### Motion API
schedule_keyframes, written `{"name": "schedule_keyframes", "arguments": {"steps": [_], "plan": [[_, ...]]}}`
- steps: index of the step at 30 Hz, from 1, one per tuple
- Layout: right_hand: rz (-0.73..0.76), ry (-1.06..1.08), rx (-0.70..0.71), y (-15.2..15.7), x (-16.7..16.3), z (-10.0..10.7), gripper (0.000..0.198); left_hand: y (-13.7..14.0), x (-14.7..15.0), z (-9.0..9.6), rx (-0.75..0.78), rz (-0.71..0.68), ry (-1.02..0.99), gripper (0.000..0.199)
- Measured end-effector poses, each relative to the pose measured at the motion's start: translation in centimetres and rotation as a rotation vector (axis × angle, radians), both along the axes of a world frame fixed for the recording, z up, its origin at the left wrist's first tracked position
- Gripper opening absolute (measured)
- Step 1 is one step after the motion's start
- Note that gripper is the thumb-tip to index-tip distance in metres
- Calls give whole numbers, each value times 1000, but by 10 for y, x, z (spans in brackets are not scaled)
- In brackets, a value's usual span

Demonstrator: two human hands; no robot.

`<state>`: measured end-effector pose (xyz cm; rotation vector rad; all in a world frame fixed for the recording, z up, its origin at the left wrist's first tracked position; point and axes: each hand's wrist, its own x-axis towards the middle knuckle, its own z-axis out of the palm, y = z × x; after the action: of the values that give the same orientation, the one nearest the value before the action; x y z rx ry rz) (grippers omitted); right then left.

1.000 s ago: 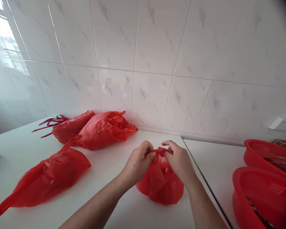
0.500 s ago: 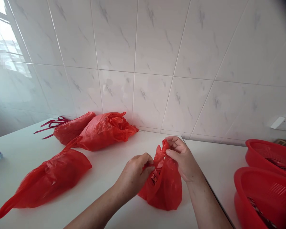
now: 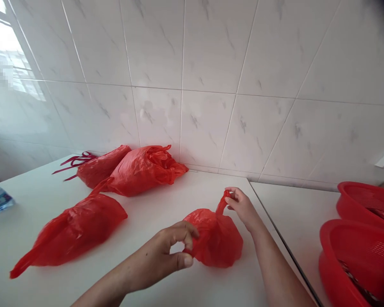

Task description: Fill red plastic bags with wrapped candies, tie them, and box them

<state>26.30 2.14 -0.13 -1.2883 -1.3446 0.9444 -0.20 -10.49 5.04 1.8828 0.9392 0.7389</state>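
From the head view, I locate the red, thin-film plastic bag [image 3: 224, 245] sitting on the white, smooth tabletop [image 3: 153, 217], just left of the dark seam [image 3: 272, 224]. My right hand [image 3: 241, 207] has thumb and fingertips pinched on the bag's upright, twisted end. My left hand [image 3: 161, 256] is curled, thumb and forefinger closed on a strand of red film at the bag's near-left side.

I judge the step in hand as managing the bag by these two ends. Grip gathered film, not a single layer, which may tear. Apply tension evenly and let the tabletop carry the weight.

Surroundings: a bulging, red plastic bag [image 3: 78, 230] lies beyond the left forearm; two more, a large crumpled red bag [image 3: 144, 172] and a smaller red bag [image 3: 100, 166], rest near the tiled wall [image 3: 208, 128]. Two round, red plastic baskets [image 3: 360, 256] stand right of the seam. I see no obstruction between my hands.
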Motion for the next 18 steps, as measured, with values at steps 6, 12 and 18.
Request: {"name": "schedule_keyframes", "arguments": {"steps": [6,12,18], "plan": [[-235,49,-192,12,30,-40,48,18,33,-8,281,135,103,88],[-228,-28,-262,29,52,-70,47,38,51,-37,588,-21,573,78],[-227,-65,-251,28,48,-69,44,21,-9,-8,550,205,607,34]]}}
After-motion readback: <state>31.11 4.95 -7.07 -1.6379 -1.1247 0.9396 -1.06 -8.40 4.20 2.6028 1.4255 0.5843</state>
